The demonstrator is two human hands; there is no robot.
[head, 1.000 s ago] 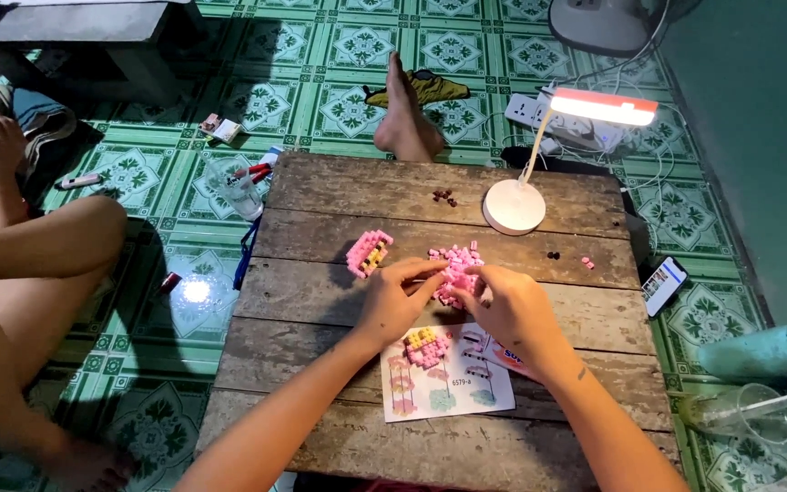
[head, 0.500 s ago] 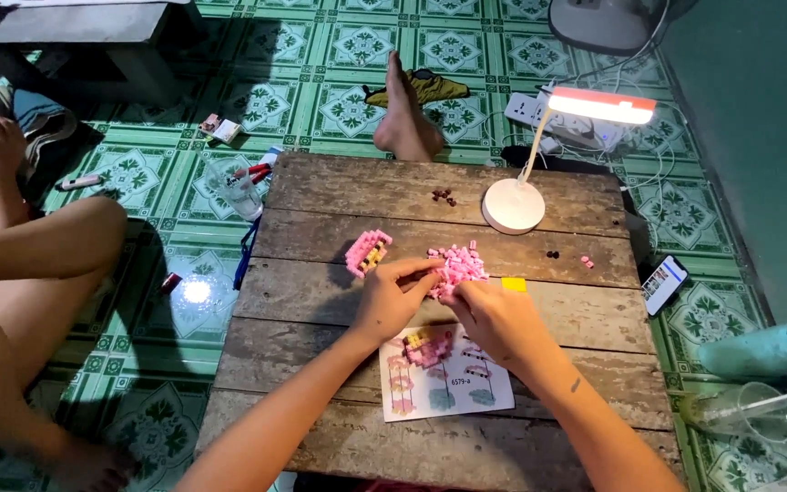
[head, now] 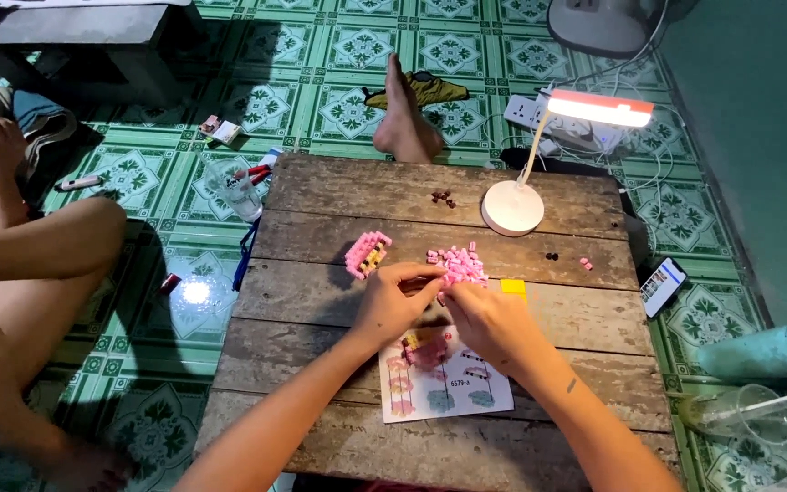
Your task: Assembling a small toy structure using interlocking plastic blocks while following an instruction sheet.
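Both hands have slid back from the brick pile [head: 459,264]; left hand [head: 392,305] and right hand [head: 489,321] pinch something hidden.

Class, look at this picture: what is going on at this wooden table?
A person sits at a low wooden table and works with tiny pink building bricks. The left hand and right hand meet at the edge of a loose pile of pink bricks, pinching small pieces together. A partly built pink block lies to the left, an instruction sheet under the wrists. A white desk lamp is lit. Another person's foot rests on the floor beyond.
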